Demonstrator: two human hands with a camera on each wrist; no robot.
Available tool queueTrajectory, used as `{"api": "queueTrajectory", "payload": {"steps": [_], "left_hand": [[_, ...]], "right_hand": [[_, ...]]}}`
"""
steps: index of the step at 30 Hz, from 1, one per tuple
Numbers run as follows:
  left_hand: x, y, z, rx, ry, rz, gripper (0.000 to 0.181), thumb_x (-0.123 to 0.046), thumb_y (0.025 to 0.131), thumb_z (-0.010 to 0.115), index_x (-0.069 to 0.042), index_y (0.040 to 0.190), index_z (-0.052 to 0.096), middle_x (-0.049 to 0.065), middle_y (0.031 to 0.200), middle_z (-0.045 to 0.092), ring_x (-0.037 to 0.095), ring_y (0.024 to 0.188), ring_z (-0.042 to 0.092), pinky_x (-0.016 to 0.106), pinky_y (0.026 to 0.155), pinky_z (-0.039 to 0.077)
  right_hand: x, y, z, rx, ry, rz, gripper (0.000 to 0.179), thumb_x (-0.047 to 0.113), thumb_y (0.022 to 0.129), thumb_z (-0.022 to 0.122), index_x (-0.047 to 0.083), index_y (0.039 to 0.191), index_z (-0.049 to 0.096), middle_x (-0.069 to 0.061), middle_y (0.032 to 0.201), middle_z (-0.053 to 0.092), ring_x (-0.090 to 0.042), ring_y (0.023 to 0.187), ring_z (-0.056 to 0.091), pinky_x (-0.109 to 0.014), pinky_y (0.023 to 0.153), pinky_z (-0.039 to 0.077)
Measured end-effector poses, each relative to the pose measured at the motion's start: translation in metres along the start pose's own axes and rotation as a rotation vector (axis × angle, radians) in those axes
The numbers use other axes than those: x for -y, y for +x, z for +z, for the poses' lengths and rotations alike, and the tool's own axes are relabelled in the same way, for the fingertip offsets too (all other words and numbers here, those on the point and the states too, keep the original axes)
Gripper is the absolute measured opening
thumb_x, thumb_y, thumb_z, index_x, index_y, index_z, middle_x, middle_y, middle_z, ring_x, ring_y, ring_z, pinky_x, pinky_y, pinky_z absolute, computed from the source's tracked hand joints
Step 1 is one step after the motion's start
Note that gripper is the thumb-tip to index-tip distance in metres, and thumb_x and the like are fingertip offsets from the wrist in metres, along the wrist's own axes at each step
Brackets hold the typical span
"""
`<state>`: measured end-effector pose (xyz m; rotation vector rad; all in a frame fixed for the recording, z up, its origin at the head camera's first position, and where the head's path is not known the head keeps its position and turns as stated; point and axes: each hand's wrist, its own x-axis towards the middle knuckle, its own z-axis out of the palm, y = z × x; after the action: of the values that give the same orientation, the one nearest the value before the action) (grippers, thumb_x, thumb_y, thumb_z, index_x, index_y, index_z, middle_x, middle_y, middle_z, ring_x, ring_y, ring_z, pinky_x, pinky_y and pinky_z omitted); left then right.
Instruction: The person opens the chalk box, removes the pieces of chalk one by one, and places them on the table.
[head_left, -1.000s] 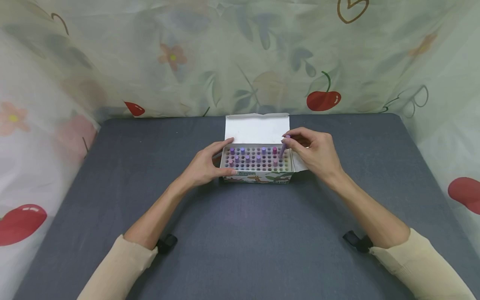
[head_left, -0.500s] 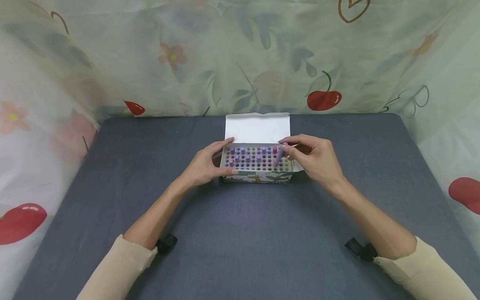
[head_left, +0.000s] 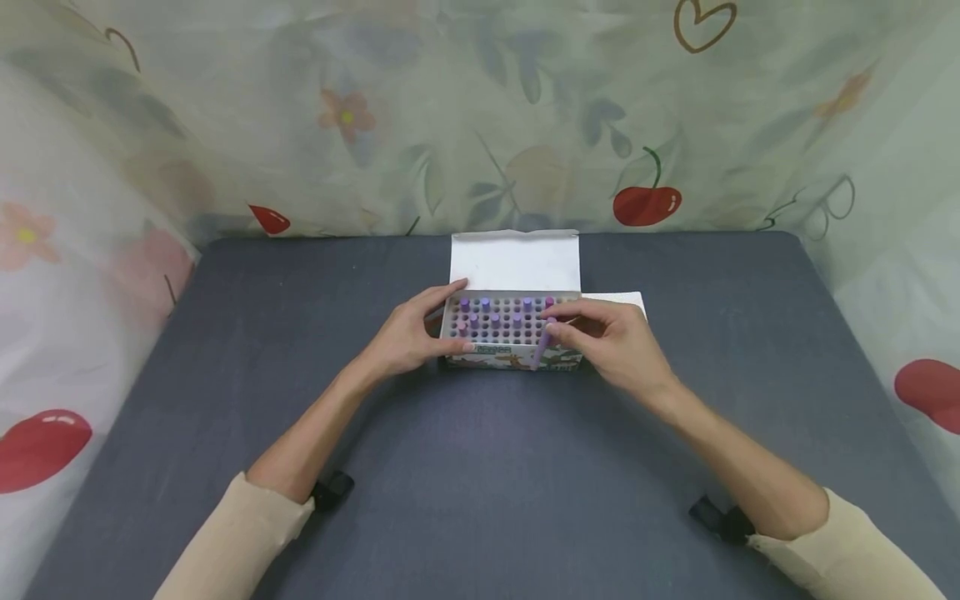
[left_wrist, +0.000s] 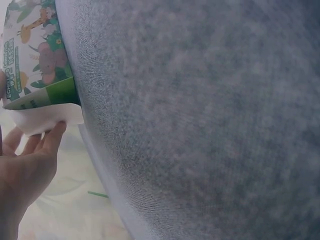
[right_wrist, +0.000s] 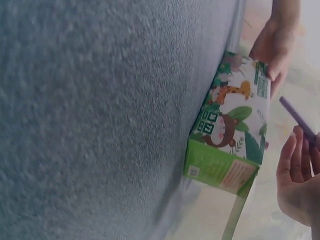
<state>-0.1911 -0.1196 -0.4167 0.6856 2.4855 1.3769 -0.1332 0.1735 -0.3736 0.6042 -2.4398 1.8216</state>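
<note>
A cardboard box (head_left: 495,358) printed with cartoon animals stands with its top open, showing a grid of holes with several purple and pink crayons (head_left: 495,320) upright in it. My left hand (head_left: 405,333) grips the box's left end, thumb on the front edge and fingers at the back corner. In the left wrist view, its fingers (left_wrist: 55,137) lie along a white flap (left_wrist: 42,117). My right hand (head_left: 626,342) pinches a purple crayon (head_left: 542,346) by its upper end. That crayon slants in front of the box front, out of the holes; the right wrist view shows the crayon (right_wrist: 297,114) lengthwise.
The white lid (head_left: 515,260) is folded back behind the box, and a side flap (head_left: 622,297) sticks out to the right. A grey cloth (head_left: 480,483) covers the table. Patterned curtains (head_left: 420,108) surround it at the back and sides.
My right hand has brought the purple crayon from over the back right holes down and toward me, past the box's front edge. The left hand keeps its place.
</note>
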Motion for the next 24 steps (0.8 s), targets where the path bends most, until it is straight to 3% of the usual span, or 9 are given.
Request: {"api": "queueTrajectory", "payload": {"steps": [3, 12, 19, 24], "left_hand": [[0.0, 0.0, 0.001, 0.006, -0.004, 0.004, 0.088, -0.027, 0.083, 0.083, -0.024, 0.156, 0.035, 0.007, 0.151, 0.042, 0.024, 0.139, 0.041, 0.039, 0.11, 0.04], [0.0, -0.004, -0.003, -0.002, -0.002, -0.022, 0.088, -0.027, 0.083, 0.084, -0.024, 0.156, 0.035, 0.007, 0.15, 0.042, 0.024, 0.138, 0.042, 0.041, 0.11, 0.04], [-0.002, -0.003, -0.002, 0.001, -0.017, -0.015, 0.088, -0.026, 0.082, 0.084, -0.023, 0.156, 0.035, 0.006, 0.146, 0.046, 0.021, 0.132, 0.047, 0.04, 0.108, 0.042], [-0.002, -0.002, -0.002, 0.0, -0.02, -0.003, 0.088, -0.025, 0.082, 0.084, -0.023, 0.156, 0.035, 0.008, 0.146, 0.046, 0.023, 0.132, 0.048, 0.041, 0.108, 0.043]], "right_hand": [[-0.001, -0.004, 0.004, 0.013, 0.002, 0.015, 0.019, 0.006, 0.089, 0.074, 0.002, 0.108, 0.075, -0.007, 0.096, 0.073, -0.023, 0.081, 0.071, -0.029, 0.075, 0.058], [-0.002, -0.006, 0.025, 0.091, 0.044, 0.033, 0.018, 0.007, 0.089, 0.075, 0.002, 0.106, 0.075, -0.006, 0.093, 0.073, -0.036, 0.078, 0.07, -0.031, 0.072, 0.059], [-0.007, -0.01, 0.036, 0.124, 0.054, 0.055, 0.018, 0.006, 0.088, 0.076, 0.0, 0.105, 0.075, -0.005, 0.09, 0.074, -0.035, 0.079, 0.07, -0.029, 0.072, 0.058], [-0.01, -0.012, 0.041, 0.157, 0.088, 0.065, 0.019, 0.005, 0.088, 0.075, -0.001, 0.106, 0.076, -0.007, 0.093, 0.074, -0.027, 0.081, 0.071, -0.029, 0.074, 0.058]]}}
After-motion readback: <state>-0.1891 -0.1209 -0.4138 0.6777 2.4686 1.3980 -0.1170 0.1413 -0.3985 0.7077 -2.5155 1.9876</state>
